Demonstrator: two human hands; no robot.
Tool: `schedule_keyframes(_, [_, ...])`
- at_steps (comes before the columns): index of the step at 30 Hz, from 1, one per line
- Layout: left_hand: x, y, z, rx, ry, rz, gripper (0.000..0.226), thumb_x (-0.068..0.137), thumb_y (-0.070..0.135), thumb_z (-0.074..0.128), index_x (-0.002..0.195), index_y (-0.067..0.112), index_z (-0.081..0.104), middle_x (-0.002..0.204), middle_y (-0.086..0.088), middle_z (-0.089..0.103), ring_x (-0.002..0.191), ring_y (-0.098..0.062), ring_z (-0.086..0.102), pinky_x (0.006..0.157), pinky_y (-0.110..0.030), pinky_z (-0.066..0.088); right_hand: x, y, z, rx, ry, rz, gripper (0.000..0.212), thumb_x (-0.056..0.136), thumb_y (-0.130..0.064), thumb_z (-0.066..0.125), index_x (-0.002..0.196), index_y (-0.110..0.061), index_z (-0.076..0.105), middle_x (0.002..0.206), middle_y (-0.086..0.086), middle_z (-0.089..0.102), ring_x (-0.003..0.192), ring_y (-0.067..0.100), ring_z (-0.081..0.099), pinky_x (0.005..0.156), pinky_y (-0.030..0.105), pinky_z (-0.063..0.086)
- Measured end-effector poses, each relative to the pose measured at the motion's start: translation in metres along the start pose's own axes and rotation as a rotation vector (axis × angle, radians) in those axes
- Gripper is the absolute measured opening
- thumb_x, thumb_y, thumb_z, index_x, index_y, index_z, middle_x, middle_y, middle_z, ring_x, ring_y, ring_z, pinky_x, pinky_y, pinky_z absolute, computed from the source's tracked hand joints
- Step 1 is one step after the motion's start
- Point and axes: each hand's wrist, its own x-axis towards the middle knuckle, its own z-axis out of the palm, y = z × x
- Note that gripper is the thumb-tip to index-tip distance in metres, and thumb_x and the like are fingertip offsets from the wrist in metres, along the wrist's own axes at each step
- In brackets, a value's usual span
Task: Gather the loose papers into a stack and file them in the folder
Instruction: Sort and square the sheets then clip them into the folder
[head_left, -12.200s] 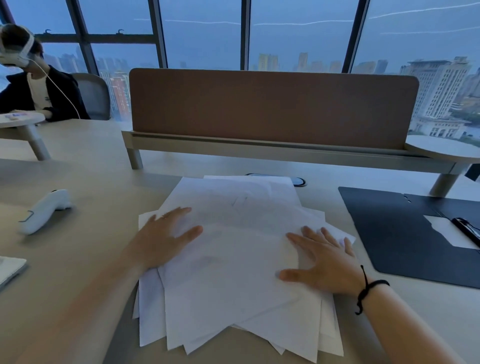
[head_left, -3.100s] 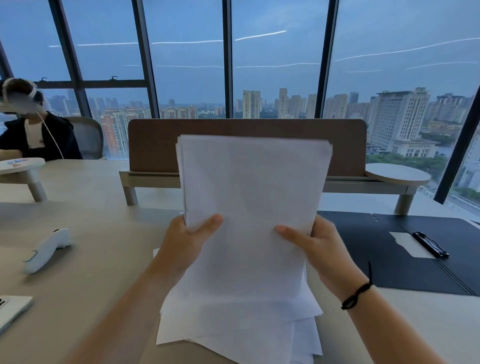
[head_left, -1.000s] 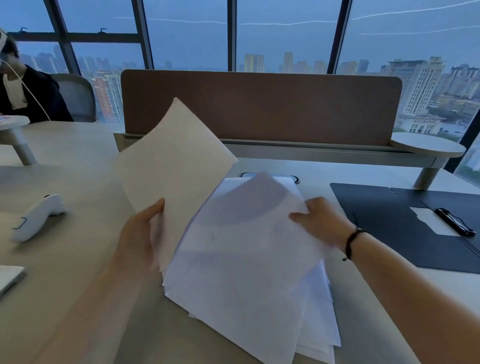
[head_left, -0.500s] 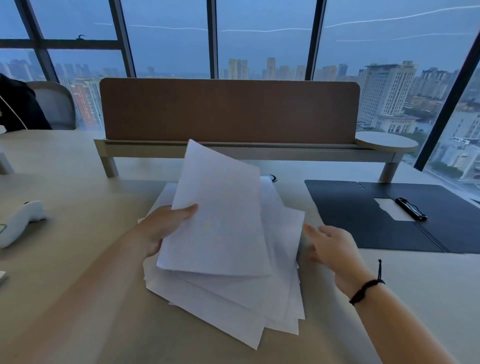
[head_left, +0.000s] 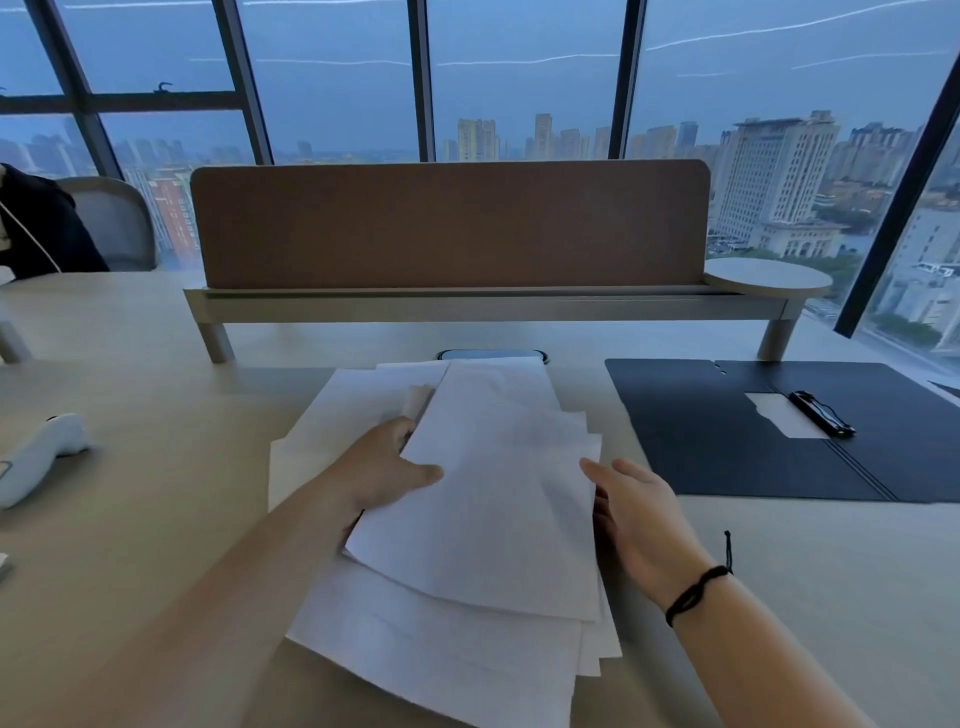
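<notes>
Papers (head_left: 467, 519) lie fanned on the worktop (head_left: 156, 493) in front of me. My left hand (head_left: 376, 475) grips the top sheets w/ thumb above; right hand (head_left: 636, 512) is spread, touching their right edge. Folder (head_left: 727, 441) lies flat & unfolded to the right.

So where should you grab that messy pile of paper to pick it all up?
By its two long side edges, one hand from each side. The papers lie flat and fanned out on the desk, corners poking out toward the near edge, so squeezing inward from both sides would likely square them. The left hand already pinches the left edge; the right hand is open at the right edge.
</notes>
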Motion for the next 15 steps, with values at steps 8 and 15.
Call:
schedule_keyframes(8, [-0.018,0.001,-0.017,-0.213,0.224,0.298,0.097,0.073,0.024,0.086,0.150,0.037,0.029,0.130,0.017,0.061,0.104,-0.008,0.067,0.088,-0.023,0.054,-0.005,-0.004,0.005,-0.089,-0.059,-0.104,0.062,0.091,-0.012,0.073,0.147,-0.008,0.047,0.117,0.011,0.074,0.109,0.033,0.070,0.104,0.050,0.052])
schedule_keyframes(15, [-0.036,0.036,-0.044,-0.647,0.365,0.459,0.025,0.079,0.016,0.074,0.104,0.016,0.073,0.100,-0.005,0.079,0.097,-0.029,0.074,0.085,-0.043,0.060,-0.021,-0.054,0.032,-0.274,-0.163,-0.396,0.024,0.087,-0.032,0.078,0.107,-0.020,0.074,0.098,-0.007,0.081,0.079,-0.001,0.075,0.067,0.014,0.055])
